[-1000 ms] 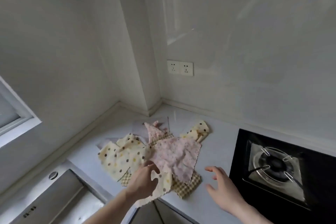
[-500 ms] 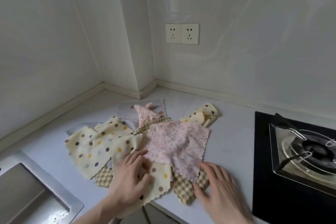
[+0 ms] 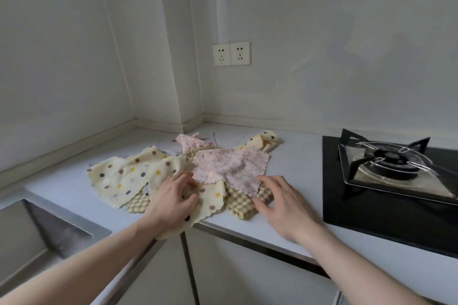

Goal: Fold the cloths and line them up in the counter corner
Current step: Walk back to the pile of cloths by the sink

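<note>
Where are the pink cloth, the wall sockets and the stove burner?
pink cloth (image 3: 230, 168): head view, middle of the spread sheet.
wall sockets (image 3: 231, 53): head view, seam between the two plates.
stove burner (image 3: 391, 160): head view, dark central ring.

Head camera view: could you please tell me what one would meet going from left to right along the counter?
Sink → cream polka-dot cloth → left hand → pink speckled cloth → right hand → gas hob.
</note>
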A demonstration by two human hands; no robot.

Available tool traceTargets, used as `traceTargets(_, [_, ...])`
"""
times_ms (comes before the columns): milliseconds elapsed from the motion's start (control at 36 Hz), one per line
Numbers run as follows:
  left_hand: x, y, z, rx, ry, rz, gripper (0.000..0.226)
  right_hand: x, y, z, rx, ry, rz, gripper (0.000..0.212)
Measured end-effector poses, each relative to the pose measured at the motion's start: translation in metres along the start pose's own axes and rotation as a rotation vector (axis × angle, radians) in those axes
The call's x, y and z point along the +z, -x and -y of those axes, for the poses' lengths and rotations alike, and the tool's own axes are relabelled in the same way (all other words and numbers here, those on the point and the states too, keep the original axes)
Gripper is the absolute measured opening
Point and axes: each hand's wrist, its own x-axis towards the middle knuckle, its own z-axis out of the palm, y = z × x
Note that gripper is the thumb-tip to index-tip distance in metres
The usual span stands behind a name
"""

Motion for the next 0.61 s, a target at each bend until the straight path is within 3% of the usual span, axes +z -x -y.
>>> traceTargets(111, [-0.003,0.007,-0.009,-0.007,0.016,-0.043,0.015,0.0,0.012,0.002,0.051,-0.007,-0.042,0.06])
traceTargets(250, [-0.01,0.016,-0.012,-0.006,-0.014,-0.068,0.012,0.0,0.029,0.012,0.098,0.006,-0.071,0.059])
traceTargets(611, [-0.019,0.023,-0.017,0.047,-0.005,-0.083,0.051,-0.002,0.045,0.019,0.15,0.035,-0.118,0.06])
